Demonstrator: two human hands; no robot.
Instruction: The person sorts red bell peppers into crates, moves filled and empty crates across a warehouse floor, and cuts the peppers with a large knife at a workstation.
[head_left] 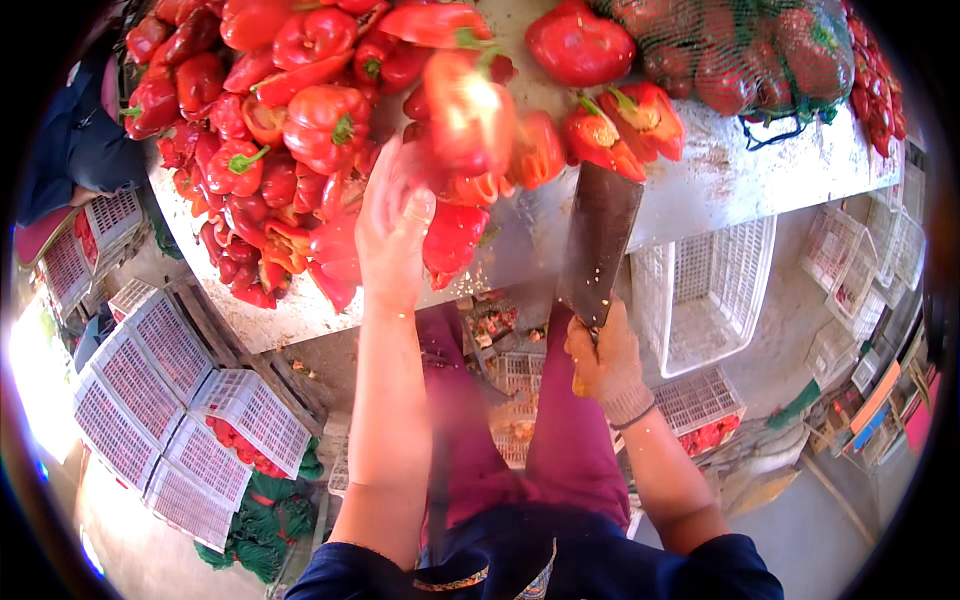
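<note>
My left hand [392,235] reaches over the near edge of a pile of red bell peppers [235,165], fingers stretched out and partly blurred, thumb apart. Just beyond it is a motion-smeared red pepper [465,120]; I see no grip on it. My right hand [605,365], in a tan knit glove, is closed round the handle of a cleaver [603,235]. The wide dark blade points away from me, its tip by a cut-open pepper [605,135] with a pale seed core. A large whole pepper [580,43] lies farther back.
The pale metal tabletop [740,190] is sprinkled with seeds. A green net bag of peppers [740,60] rests at the back right. Below the edge stands a white plastic crate [710,290]; stacked crates [160,400] and green netting [265,525] are at left. Another person [85,150] sits far left.
</note>
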